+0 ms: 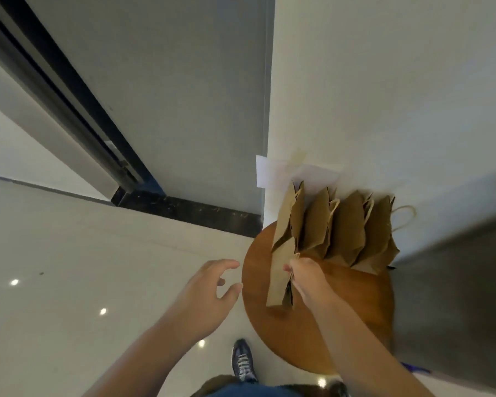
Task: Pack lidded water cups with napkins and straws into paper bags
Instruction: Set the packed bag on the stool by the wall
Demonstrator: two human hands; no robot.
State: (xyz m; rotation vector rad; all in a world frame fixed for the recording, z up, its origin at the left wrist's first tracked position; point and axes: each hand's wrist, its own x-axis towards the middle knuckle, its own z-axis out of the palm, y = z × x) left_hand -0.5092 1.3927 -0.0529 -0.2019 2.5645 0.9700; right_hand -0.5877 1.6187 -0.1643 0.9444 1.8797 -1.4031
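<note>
R hand (304, 275) pinches flat paper bag (278, 282), long axis toward wall, by bag row (350, 230) on counter (367, 305); L hand (206, 290) empty, fingers loose, just left.

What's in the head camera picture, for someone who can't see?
A person's right hand grips a folded brown paper bag on a round wooden table, beside more bags standing by the wall. The left hand hovers open nearby.
</note>
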